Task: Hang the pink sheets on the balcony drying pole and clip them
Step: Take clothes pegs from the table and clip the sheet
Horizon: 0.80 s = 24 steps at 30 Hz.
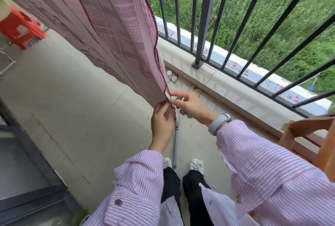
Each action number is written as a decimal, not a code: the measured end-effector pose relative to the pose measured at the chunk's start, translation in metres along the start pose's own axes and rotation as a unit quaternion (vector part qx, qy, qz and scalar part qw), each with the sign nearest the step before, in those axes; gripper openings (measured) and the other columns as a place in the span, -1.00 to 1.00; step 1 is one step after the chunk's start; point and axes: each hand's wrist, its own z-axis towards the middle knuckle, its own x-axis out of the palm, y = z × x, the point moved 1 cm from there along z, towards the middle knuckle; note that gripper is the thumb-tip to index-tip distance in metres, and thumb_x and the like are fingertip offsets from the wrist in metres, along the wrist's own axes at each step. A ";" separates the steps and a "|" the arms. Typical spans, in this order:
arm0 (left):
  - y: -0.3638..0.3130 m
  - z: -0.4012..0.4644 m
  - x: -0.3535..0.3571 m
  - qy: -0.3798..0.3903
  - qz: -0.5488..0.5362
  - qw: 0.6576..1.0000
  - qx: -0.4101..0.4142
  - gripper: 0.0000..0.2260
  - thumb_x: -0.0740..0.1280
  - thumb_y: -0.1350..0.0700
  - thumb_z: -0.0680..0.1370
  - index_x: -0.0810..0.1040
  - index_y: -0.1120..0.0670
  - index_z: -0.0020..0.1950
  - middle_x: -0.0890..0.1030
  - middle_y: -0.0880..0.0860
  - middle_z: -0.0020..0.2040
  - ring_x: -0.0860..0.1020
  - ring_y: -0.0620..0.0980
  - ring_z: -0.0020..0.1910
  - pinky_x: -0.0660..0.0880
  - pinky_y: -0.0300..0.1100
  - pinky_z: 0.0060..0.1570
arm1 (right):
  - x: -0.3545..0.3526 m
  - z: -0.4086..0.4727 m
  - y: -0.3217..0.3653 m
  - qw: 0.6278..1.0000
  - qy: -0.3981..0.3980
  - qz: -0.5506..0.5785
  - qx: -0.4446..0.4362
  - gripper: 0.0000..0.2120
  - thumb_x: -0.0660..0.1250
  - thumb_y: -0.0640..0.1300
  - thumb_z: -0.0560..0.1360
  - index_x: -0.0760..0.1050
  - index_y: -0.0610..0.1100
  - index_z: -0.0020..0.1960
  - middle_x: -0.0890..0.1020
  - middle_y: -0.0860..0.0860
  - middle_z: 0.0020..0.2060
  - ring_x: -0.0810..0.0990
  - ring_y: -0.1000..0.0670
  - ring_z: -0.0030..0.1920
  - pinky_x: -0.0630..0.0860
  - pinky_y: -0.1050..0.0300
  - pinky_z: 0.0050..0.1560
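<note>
Both hands met at the bottom corner of the hanging pink sheet (116, 31).

At frame centre, the left hand (161, 118) pinched the sheet's dark-stitched edge while the right hand (190, 105), fingers curled, held a white clip (181, 100) against it; beyond, the sheet rose toward the upper left, beside the black railing (204, 26).

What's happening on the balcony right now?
A person stands at the railing with a pink sheet already hanging down in front of them. Both hands work at its lower corner: the left hand pinches the hem, and the right hand holds a small white thing, perhaps a clip, against the edge. The drying pole itself is out of view.
</note>
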 end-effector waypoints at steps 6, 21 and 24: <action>0.001 -0.002 -0.009 0.078 0.011 0.997 0.006 -0.65 0.16 0.40 0.50 0.48 0.15 0.22 0.49 -0.05 0.12 0.45 -0.06 0.14 0.40 -0.28 0.11 | 0.006 0.003 0.002 0.995 -0.023 -0.063 -0.073 -0.87 0.32 -0.29 0.45 0.57 -0.28 -0.02 0.50 0.14 -0.39 0.42 0.30 -0.49 0.30 0.46 -0.43; -0.091 0.017 -0.026 -0.133 0.147 0.980 0.020 -0.43 0.46 -0.15 0.25 0.37 0.16 0.07 0.47 0.10 0.01 0.44 0.10 0.07 0.37 -0.04 0.06 | 0.019 0.005 -0.022 0.951 -0.254 -0.103 -0.146 -0.65 0.35 -0.29 0.36 0.29 0.07 -0.38 0.37 0.14 -0.41 0.36 0.07 -0.37 0.29 0.10 -0.33; -0.097 0.025 -0.017 -0.174 0.163 0.971 0.001 -0.67 0.39 0.02 0.39 0.42 0.20 0.00 0.53 0.17 -0.02 0.48 0.18 0.03 0.37 -0.03 0.01 | 0.020 0.003 -0.024 0.945 -0.265 -0.094 -0.169 -0.84 0.30 -0.11 0.34 0.36 -0.01 -0.36 0.36 0.15 -0.40 0.35 0.21 -0.37 0.24 0.28 -0.32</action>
